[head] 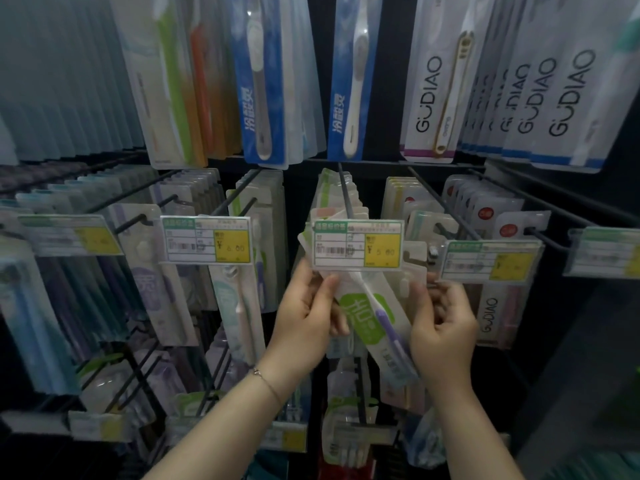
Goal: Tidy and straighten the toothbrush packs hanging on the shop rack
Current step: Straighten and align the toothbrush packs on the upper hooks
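Toothbrush pack (375,323): a clear plastic blister pack with a green patch and a purple-handled brush. It is held tilted in front of the rack's middle row, top to the left and foot to the right. Its top edge is hidden, so I cannot tell whether it sits on the hook.
Left grip (304,320): a bare hand grasping the pack's left edge, with the thumb on the front and the fingers behind.
Right grip (443,327): a bare hand with curled fingers, clasping the pack's right edge near its upper corner.
Black wire hook (346,194): runs from the rack's back toward the camera, with more packs of the same kind threaded along it.
White price tag (358,244): has a green strip and a yellow price patch. It sits in a clear holder at the hook's tip, just above both hands, and covers the held pack's top.
Thin chain bracelet (266,382): on the left wrist.
Left neighbour: a clear pack with a white brush (239,306), below a second price tag (206,240).
Right neighbour: a white pack printed GUDIAO (491,320), just beside the right grip.
Upper row: blue packs (263,81) near the middle and white GUDIAO packs (433,91) to the right.
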